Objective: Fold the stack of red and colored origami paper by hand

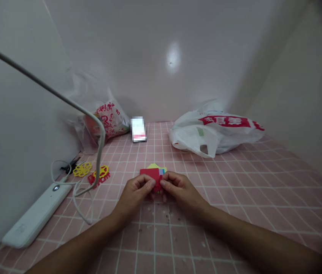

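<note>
Both my hands meet near the middle of the pink tiled table. My left hand (139,190) has its thumb and fingers closed on a small red piece (157,186). From the right, my right hand (178,186) pinches the same piece between thumb and finger. Just behind the fingertips lies a red card (149,172), with yellow, blue and purple pieces partly showing behind it. My fingers hide the lower part of the red piece.
Yellow cutouts (82,169) and a red cutout (103,179) lie left, near a white power bank (38,215) and looping cable. At the back are a bag (111,120), a lit phone (138,129) and another plastic bag (214,131). Small scraps lie before my hands.
</note>
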`<action>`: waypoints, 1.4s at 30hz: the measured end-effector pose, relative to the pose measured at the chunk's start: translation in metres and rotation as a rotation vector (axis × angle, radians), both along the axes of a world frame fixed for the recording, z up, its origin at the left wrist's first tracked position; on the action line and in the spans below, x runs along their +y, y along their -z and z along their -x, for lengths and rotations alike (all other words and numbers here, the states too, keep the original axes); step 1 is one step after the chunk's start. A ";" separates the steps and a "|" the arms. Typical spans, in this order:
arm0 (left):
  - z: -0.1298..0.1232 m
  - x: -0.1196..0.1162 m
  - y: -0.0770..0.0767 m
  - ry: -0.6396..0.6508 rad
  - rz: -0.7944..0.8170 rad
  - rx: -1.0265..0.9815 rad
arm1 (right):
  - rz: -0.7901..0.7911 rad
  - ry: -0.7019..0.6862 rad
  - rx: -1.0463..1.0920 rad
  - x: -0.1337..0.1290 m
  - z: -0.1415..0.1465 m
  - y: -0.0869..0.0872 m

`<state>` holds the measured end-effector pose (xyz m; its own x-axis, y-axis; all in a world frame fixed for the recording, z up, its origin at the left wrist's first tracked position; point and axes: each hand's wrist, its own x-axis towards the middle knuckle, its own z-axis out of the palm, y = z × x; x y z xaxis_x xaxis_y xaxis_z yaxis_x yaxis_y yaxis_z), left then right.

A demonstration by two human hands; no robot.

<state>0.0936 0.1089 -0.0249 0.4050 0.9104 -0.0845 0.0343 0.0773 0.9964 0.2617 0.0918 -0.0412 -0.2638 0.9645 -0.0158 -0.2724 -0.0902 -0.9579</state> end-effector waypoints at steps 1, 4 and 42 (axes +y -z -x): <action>0.000 0.000 0.000 -0.001 0.003 0.001 | -0.002 -0.002 0.002 0.000 0.000 0.000; 0.000 0.000 -0.001 -0.011 0.016 -0.005 | -0.006 -0.023 0.031 -0.001 0.000 -0.001; -0.001 -0.001 -0.005 -0.061 0.028 -0.035 | -0.051 -0.024 -0.099 -0.001 -0.003 -0.007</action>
<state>0.0949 0.1077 -0.0195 0.3522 0.9309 -0.0970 -0.0066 0.1061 0.9943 0.2651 0.0907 -0.0346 -0.2865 0.9581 0.0066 -0.1750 -0.0456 -0.9835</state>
